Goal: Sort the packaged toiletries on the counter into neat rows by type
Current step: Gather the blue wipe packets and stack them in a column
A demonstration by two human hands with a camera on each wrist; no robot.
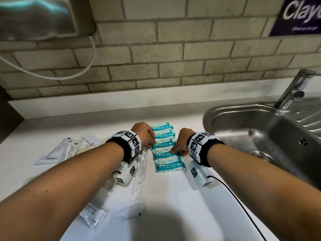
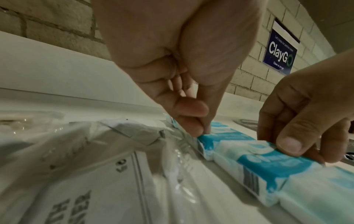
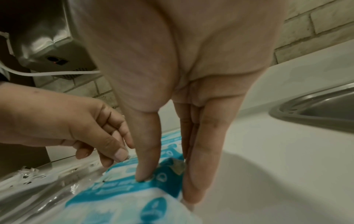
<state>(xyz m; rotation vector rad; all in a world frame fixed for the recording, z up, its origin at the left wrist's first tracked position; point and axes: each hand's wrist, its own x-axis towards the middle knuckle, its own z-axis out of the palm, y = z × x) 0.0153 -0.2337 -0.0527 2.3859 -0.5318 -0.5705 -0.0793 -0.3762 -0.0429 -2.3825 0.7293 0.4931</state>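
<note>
The wipe packs [image 1: 165, 148] lie in one overlapping row on the white counter [image 1: 173, 206], running away from the person, just left of the sink [image 1: 260, 129]. Each is a small teal-and-white soft pouch; judging by the look, they are light, squashy and slick-skinned, so they should slide easily under a nudge and are best taken by the short ends or squeezed lightly across the width rather than pinched on the face.

The left hand [image 1: 145, 134] sits at the row's left edge, its thumb and curled fingers [image 2: 193, 119] pinching the end of one pack in the middle of the row. The right hand [image 1: 182, 143] is at the opposite edge: its thumb presses down on a pack's top face while the straight fingers [image 3: 197, 166] stand against the pack's right end, so the pack is caught lightly between them. The two hands look to be squaring the row from both sides.

Left of the row lie clear crinkly sachets [image 1: 137, 174] and flat white packets [image 1: 57, 152], loosely scattered and partly under the left forearm; these appear still unsorted, and are thin and floppy. A labelled sachet [image 1: 93, 213] lies nearest the person. A hand dryer [image 1: 43, 16] hangs on the tiled wall.
</note>
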